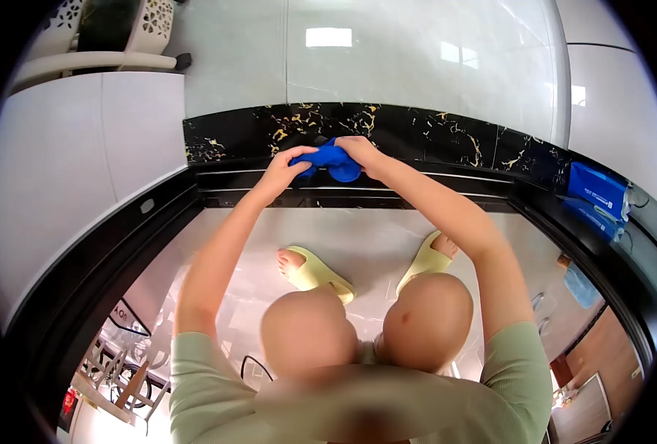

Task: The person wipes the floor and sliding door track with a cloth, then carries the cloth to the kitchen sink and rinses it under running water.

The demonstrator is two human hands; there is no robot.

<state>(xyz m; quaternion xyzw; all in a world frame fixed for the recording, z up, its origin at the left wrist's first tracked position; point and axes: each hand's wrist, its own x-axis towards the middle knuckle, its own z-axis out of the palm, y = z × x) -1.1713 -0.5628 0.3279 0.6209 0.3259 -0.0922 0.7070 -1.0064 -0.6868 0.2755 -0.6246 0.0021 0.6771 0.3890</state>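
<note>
A bright blue cloth [334,160] is bunched up over the dark door track [432,177], at the edge of a black stone sill with gold veins [328,118]. My left hand [278,176] grips the cloth's left end, its thumb and fingers closed round the fabric. On the other end, my right hand [361,154] is closed too, and its fingertips are partly hidden in the folds. Between the two hands the cloth sags, with a loose fold hanging on the right.
Pale glossy floor tiles [417,66] stretch beyond the sill. A black door frame [565,274] rises on the right, near a blue packet [598,189]. At the upper left stands a white rack [99,63]. My feet, in yellow slippers [314,272], are just behind the track.
</note>
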